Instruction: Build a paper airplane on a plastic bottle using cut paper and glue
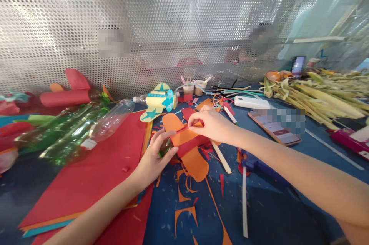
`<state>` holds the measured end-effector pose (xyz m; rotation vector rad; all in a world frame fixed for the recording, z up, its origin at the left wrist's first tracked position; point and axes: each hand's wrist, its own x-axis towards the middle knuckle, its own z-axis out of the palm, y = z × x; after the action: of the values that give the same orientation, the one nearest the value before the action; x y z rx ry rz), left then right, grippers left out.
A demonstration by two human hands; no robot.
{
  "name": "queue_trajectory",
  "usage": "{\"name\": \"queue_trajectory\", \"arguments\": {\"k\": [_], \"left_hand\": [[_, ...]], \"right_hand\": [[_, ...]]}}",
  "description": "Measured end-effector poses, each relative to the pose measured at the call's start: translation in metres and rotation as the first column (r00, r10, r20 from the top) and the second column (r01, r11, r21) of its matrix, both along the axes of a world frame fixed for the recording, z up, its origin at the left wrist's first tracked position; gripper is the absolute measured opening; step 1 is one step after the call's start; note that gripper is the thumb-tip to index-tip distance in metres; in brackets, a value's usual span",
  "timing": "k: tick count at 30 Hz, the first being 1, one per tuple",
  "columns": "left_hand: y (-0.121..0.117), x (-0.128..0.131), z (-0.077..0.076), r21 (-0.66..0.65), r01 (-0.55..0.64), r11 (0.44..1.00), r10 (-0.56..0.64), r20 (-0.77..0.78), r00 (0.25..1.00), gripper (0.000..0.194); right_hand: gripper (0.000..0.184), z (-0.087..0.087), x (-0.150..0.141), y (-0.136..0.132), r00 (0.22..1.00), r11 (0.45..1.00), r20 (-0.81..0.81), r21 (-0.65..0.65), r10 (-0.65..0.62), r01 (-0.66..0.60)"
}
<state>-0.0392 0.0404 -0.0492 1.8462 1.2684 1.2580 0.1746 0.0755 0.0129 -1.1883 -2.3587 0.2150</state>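
My left hand (pixel 154 158) is closed round the front end of a bottle plane (pixel 187 143) wrapped in red paper, with long orange paper wings across it. My right hand (pixel 211 124) pinches the orange wing where it crosses the red body, fingers pressed together on the paper. The plane lies on the blue table (pixel 259 206), between both hands. A green bit of the bottle shows under my left fingers.
Red paper sheets (pixel 95 172) and empty plastic bottles (pixel 77 129) lie left. A finished yellow paper plane (pixel 160 100) stands behind. A phone (pixel 273 127), a white case (pixel 252 102), glue sticks (pixel 244 199), a blue glue gun (pixel 256 164) and corn husks (pixel 317 93) lie right. Orange scraps litter the front.
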Motion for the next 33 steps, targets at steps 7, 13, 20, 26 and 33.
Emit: {"name": "queue_trajectory", "arguments": {"k": [7, 13, 20, 26, 33], "left_hand": [[0.003, -0.006, -0.008, 0.030, 0.120, 0.992, -0.115, -0.137, 0.984, 0.032], [0.003, -0.006, -0.005, 0.022, 0.119, 0.993, -0.112, -0.205, 0.972, 0.024], [0.002, -0.007, -0.006, 0.015, 0.137, 0.990, -0.129, -0.257, 0.958, 0.024], [0.002, -0.009, -0.008, 0.029, 0.155, 0.987, -0.139, -0.305, 0.942, 0.023], [-0.002, -0.008, -0.005, 0.030, 0.160, 0.987, -0.142, -0.319, 0.937, 0.023]], "right_hand": [[0.004, -0.008, -0.002, 0.005, 0.999, 0.997, 0.040, 0.074, 0.014, -0.017], [0.006, 0.006, 0.005, -0.001, 0.998, 0.981, 0.051, 0.192, -0.042, 0.031], [0.011, 0.016, 0.084, -0.054, 0.937, 0.916, 0.021, 0.222, -0.349, 0.336], [0.032, -0.043, 0.141, -0.115, 0.910, 0.917, 0.203, -0.098, -0.361, 0.386], [0.044, -0.079, 0.137, -0.133, 0.889, 0.893, 0.093, 0.017, -0.449, 0.450]]}}
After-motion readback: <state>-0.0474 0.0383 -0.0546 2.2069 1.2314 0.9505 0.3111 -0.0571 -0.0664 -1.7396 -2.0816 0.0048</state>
